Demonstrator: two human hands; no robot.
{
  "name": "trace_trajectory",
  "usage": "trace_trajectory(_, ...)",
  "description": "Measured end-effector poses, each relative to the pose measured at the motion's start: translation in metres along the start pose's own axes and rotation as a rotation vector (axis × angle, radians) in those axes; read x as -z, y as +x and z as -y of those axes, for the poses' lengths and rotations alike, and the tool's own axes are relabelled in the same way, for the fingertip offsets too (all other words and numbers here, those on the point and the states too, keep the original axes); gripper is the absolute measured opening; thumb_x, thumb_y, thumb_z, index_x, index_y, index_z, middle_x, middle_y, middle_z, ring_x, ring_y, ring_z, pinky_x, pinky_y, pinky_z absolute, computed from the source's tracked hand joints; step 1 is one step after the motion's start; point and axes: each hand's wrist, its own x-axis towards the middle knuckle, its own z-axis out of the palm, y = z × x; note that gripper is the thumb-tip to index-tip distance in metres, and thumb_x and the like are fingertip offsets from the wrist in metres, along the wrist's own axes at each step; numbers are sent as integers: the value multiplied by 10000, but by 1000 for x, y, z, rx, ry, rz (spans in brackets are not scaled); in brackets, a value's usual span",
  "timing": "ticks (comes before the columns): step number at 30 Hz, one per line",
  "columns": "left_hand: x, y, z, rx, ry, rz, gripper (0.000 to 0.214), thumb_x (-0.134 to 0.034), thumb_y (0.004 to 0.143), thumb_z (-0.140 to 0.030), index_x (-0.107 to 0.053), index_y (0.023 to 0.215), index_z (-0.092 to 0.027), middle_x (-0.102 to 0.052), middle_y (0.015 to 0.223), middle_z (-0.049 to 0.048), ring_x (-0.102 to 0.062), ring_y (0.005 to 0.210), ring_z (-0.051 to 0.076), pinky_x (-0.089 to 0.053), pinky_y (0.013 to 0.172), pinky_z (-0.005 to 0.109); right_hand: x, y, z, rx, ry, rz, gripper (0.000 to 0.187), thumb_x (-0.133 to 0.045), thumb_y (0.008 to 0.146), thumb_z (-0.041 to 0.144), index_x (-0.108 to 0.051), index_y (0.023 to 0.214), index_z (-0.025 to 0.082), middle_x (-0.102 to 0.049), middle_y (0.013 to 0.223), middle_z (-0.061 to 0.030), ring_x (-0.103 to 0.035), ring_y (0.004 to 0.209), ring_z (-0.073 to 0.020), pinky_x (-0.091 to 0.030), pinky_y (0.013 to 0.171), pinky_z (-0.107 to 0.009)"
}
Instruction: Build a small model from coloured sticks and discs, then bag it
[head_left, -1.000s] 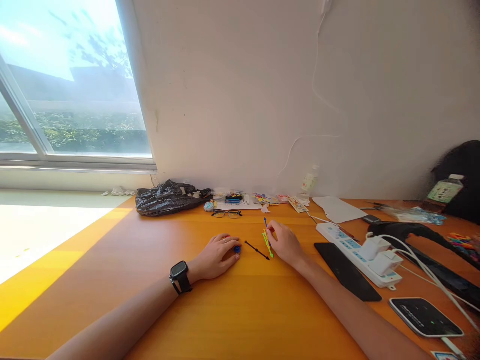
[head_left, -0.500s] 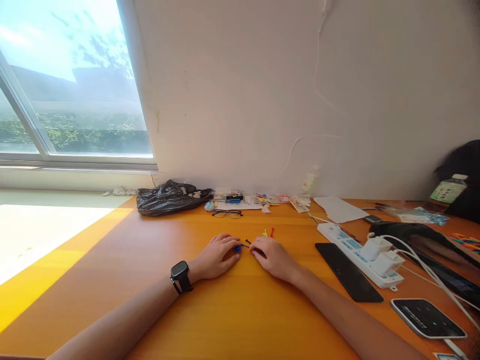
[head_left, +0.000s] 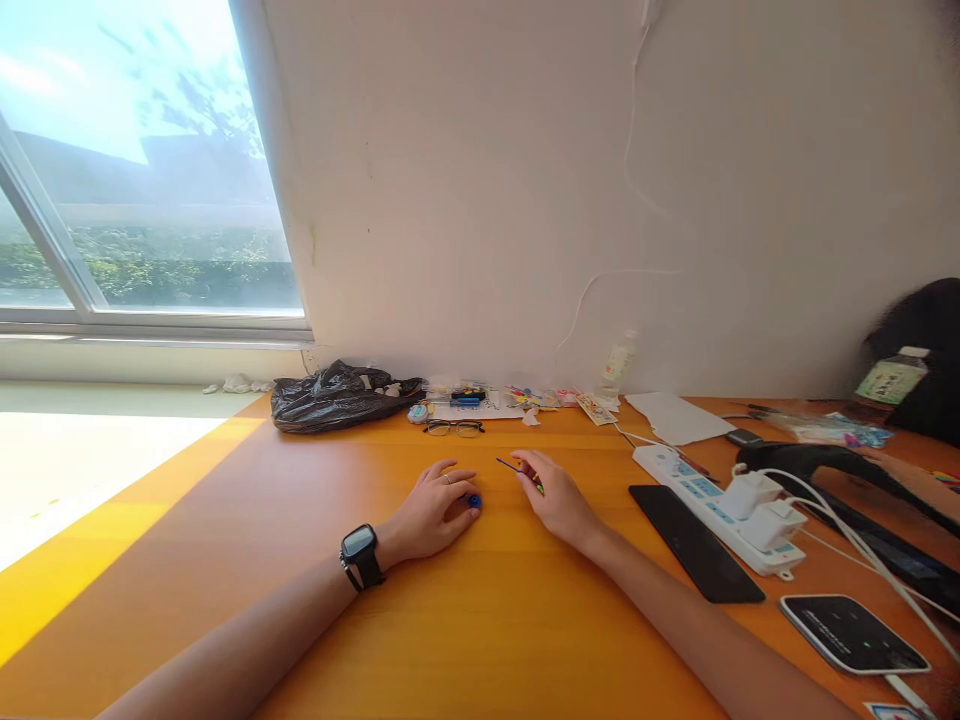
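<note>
My left hand (head_left: 433,510) rests on the orange table (head_left: 465,630), fingers curled round a small blue round piece (head_left: 474,501) at its fingertips. A black watch (head_left: 360,549) sits on that wrist. My right hand (head_left: 553,497) is just to the right, fingers pinched on a bundle of thin coloured sticks (head_left: 517,469). A dark stick tip pokes out to the left and a bit of green shows by the fingers. The two hands lie a short gap apart.
At the back by the wall lie a black plastic bag (head_left: 337,394), glasses (head_left: 454,428), small coloured clutter (head_left: 495,400) and a bottle (head_left: 619,362). To the right are a white power strip (head_left: 712,505) with cables, a black phone (head_left: 693,540) and a second phone (head_left: 851,632).
My right hand picked the sticks up off the table, reached towards the left hand, then drew back right holding them lifted. The left hand stayed on the blue piece.
</note>
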Motion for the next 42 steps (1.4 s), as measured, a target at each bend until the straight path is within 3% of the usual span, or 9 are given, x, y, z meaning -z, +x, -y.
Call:
trace_trajectory(7, 5, 5, -12, 58, -121, -131, 134, -662, 897, -269, -680, 1023, -227, -712, 1096, 87, -621, 1068, 258, -488, 978, 431, -1, 1, -2, -5, 89, -12, 144, -525, 963, 230, -659, 1015, 214, -639, 1008, -65, -627, 890, -207, -508, 791, -331)
trace_trajectory(12, 9, 4, -22, 218, -338, -142, 100, -627, 903, -224, -655, 998, -208, -732, 952, 49, -667, 849, 175, -538, 775, 297, 3, 0, 10, -79, 56, 18, 155, -477, 1006, 328, -587, 961, 228, -640, 819, -12, -588, 695, -188, -447, 665, -305)
trace_trajectory(15, 8, 3, -23, 255, -457, -158, 139, -645, 894, -223, -660, 1030, -198, -754, 943, 43, -696, 827, 158, -551, 746, 264, 5, -1, 18, -89, 35, 53, 263, -386, 1050, 368, -601, 987, 229, -661, 822, -27, -610, 720, -207, -456, 711, -330)
trace_trajectory(19, 6, 3, -23, 282, -507, -166, 215, -670, 896, -290, -701, 1084, -191, -772, 954, 59, -713, 820, 166, -564, 725, 262, 3, -4, 22, -43, 126, 89, 340, -336, 1069, 380, -570, 1271, 239, -687, 1114, -81, -639, 1010, -245, -470, 892, -380)
trace_trajectory(21, 4, 3, -23, 290, -510, -171, 206, -689, 883, -304, -733, 1042, -180, -777, 933, 66, -713, 803, 170, -569, 725, 268, 0, -6, 22, -33, 174, 111, 351, -341, 1071, 374, -500, 1353, 241, -684, 1070, -68, -637, 971, -232, -471, 890, -378)
trace_trajectory(26, 2, 5, -23, 279, -501, -213, 256, -733, 858, -332, -758, 1057, -173, -765, 892, 74, -710, 772, 169, -573, 689, 256, -2, -8, 26, -38, 253, 97, 203, -413, 1057, 389, -541, 1097, 237, -634, 861, -7, -575, 722, -177, -459, 719, -307)
trace_trajectory(29, 4, 6, -23, 271, -477, -232, 262, -714, 875, -333, -749, 1080, -174, -758, 910, 77, -707, 778, 167, -579, 688, 257, 1, -7, 33, -22, 203, 42, 219, -404, 1058, 393, -567, 1086, 249, -591, 807, 0, -517, 646, -171, -421, 634, -294)
trace_trajectory(34, 5, 6, -23, 299, -521, -251, 264, -708, 885, -350, -730, 1078, -171, -774, 956, 80, -720, 809, 176, -600, 725, 282, 1, -8, 40, -22, 207, -53, 202, -373, 1061, 380, -514, 1106, 242, -572, 854, -24, -514, 667, -181, -454, 650, -308)
trace_trajectory(42, 6, 5, -27, 326, -541, -197, 300, -782, 834, -372, -742, 1042, -160, -780, 955, 80, -724, 833, 188, -600, 765, 302, -2, -14, 43, 100, 200, 163, 116, -447, 1042, 312, -540, 1018, 247, -619, 946, -30, -587, 837, -192, -480, 773, -319)
